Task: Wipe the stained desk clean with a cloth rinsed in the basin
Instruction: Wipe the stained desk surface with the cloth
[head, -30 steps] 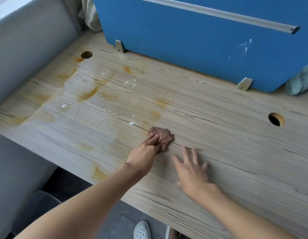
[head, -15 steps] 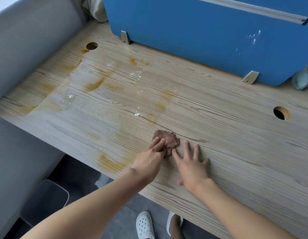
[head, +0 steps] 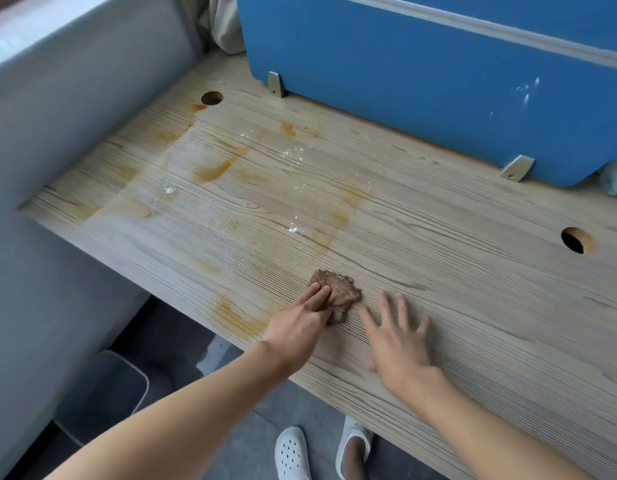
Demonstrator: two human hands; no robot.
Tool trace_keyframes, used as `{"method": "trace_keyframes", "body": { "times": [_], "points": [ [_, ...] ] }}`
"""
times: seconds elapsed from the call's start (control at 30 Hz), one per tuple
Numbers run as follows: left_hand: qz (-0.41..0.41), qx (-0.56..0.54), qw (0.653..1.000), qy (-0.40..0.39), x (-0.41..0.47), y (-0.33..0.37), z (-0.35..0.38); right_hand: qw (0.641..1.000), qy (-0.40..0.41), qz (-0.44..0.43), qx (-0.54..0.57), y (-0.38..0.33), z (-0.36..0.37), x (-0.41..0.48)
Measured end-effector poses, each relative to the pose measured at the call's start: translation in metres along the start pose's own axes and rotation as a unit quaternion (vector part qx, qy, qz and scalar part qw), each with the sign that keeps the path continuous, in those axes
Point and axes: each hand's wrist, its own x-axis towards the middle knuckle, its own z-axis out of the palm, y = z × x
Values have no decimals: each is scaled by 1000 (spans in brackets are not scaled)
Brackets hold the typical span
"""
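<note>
A small crumpled brown cloth (head: 341,292) lies on the wooden desk (head: 456,278) near its front edge. My left hand (head: 300,323) presses on the cloth's left part with straight fingers. Just right of the cloth, my right hand (head: 399,337) lies flat on the desk with fingers spread, apart from the cloth. Orange-brown stains (head: 213,171) and white specks (head: 293,230) cover the desk's left half. One more stain (head: 238,317) sits by the front edge, left of my left hand. No basin is in view.
A blue partition (head: 421,77) on metal brackets stands along the desk's back. Two cable holes, one far left (head: 212,98) and one right (head: 573,240), open through the top. A grey wall (head: 58,98) bounds the left. A grey bin (head: 103,393) stands on the floor under the desk.
My left hand and the cloth slid toward the front edge of the desk. My right hand stayed flat beside them, with a small gap to the cloth now.
</note>
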Motion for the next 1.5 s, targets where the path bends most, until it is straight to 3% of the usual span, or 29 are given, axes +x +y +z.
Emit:
{"method": "trace_keyframes", "body": {
  "times": [0.13, 0.27, 0.43, 0.6, 0.8, 0.97, 1.13, 1.3, 1.5],
  "points": [
    [-36, 0, 999, -6, -5, 13, 8, 999, -42, -29, -5, -23, 10, -12],
    [7, 9, 1000, -29, -14, 6, 4, 999, -36, -12, -30, -33, 14, -13],
    [-46, -10, 999, 17, -23, -13, 3, 998, -45, -9, -37, -34, 13, -14],
    [31, -1, 999, -21, -46, -7, 12, 998, -55, -9, -31, -35, 11, -13],
    [-41, -17, 998, 42, -50, -24, 14, 998, -55, -7, -42, -35, 14, -12],
    [43, -2, 998, 34, -72, -20, 16, 998, -52, -7, -47, -34, 15, -11],
    [-31, -2, 995, 91, -74, -27, 14, 998, -53, -5, -44, -34, 16, -12],
    [48, 40, 994, 87, -89, -18, 26, 998, -55, -11, -35, -34, 15, -11],
    [-39, 69, 992, 101, -85, -27, 4, 997, -50, -13, -51, -33, 14, -13]
  ]
}}
